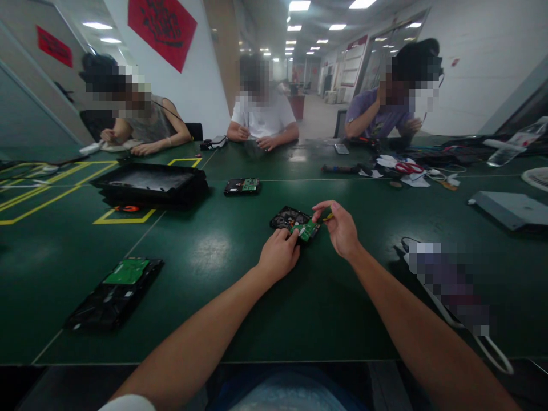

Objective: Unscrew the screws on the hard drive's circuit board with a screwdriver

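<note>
A hard drive (285, 217) with a green circuit board (306, 229) lies on the dark green table in front of me. My left hand (280, 251) grips its near left side, the fingers bent over the edge and onto the board. At the board's right end, my right hand (340, 228) is raised with curled fingers around a small yellow-handled tool (327, 217). Its tip is hidden, so its exact kind is unclear. The right fingertips are close to the board; whether they touch it I cannot tell.
Another hard drive (242, 186) lies farther back, and a larger black unit with a green board (115, 291) at left. A black tray (149, 197) stands behind it. A phone (449, 285), a grey box (514, 211) and red scissors (409, 168) are at right. Three people sit opposite.
</note>
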